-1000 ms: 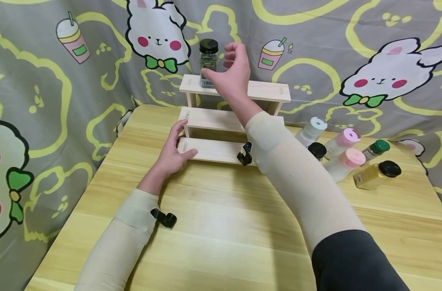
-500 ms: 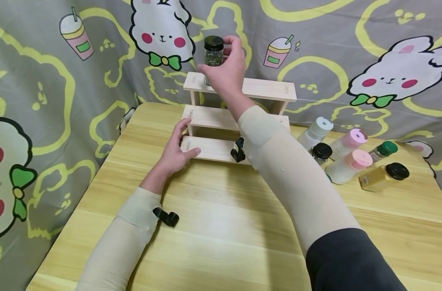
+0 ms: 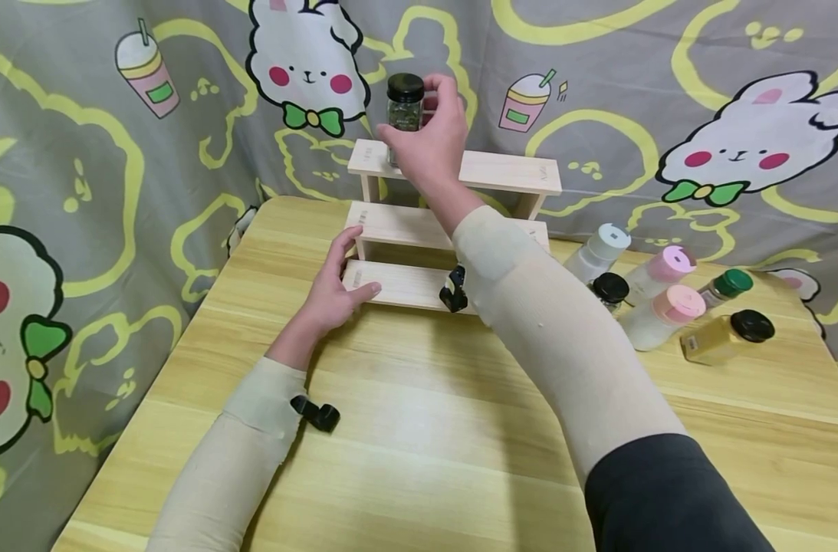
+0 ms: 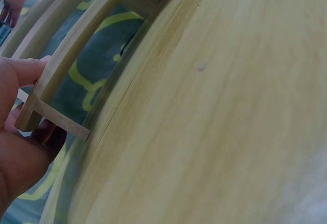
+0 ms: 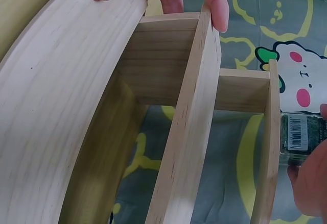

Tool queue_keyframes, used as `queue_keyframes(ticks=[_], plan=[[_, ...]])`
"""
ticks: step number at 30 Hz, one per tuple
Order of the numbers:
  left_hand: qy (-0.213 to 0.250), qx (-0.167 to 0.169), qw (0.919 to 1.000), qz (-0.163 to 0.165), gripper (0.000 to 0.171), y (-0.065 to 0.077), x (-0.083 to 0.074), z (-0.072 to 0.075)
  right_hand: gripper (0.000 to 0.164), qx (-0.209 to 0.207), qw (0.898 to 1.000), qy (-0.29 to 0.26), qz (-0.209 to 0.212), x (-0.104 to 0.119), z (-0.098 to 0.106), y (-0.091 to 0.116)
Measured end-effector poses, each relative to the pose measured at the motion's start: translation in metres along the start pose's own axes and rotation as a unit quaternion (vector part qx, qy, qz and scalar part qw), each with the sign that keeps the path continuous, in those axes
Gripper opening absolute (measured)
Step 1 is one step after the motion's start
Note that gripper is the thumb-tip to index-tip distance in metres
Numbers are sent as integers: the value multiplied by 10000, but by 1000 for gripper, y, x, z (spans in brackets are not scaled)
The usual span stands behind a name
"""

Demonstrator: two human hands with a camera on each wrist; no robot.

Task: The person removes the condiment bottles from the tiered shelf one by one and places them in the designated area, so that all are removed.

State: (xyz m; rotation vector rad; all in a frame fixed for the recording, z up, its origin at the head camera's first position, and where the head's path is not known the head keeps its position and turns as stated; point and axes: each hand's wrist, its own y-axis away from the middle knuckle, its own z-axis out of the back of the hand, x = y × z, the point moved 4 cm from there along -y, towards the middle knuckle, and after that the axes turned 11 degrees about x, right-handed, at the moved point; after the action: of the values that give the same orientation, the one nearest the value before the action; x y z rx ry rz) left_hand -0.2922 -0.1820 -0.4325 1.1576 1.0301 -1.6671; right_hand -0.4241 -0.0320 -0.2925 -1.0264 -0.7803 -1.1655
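Observation:
A three-tier wooden step shelf (image 3: 508, 170) stands on the table. Near the left end of its top tier is a small glass jar (image 3: 405, 90) with a black lid and green flakes inside, upright. My right hand (image 3: 434, 146) holds this jar from the right, thumb in front and fingers behind; in the right wrist view the jar's base (image 5: 299, 134) is at the top board. The left hand (image 3: 327, 297) grips the lowest tier's left end, its thumb on the board. In the left wrist view, fingers curl under the board's end (image 4: 43, 89).
Several bottles and jars stand to the right of the shelf, among them a white-capped bottle (image 3: 601, 249), a pink-capped bottle (image 3: 660, 316), a green-capped jar (image 3: 725, 286) and a black-capped yellow jar (image 3: 722, 337). A patterned curtain (image 3: 598, 46) hangs behind the wooden table (image 3: 405, 437).
A second ago the right hand was spread beside the jar; it has since closed around it. The jar rose slightly, then came down to the top tier. My left hand stays put.

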Motion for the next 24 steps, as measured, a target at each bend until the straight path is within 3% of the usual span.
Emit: queue_keyframes(ticks=[24], plan=[[190, 20, 9998, 7, 84, -1, 2, -1, 65, -34, 9972, -425, 608, 13, 31, 32]])
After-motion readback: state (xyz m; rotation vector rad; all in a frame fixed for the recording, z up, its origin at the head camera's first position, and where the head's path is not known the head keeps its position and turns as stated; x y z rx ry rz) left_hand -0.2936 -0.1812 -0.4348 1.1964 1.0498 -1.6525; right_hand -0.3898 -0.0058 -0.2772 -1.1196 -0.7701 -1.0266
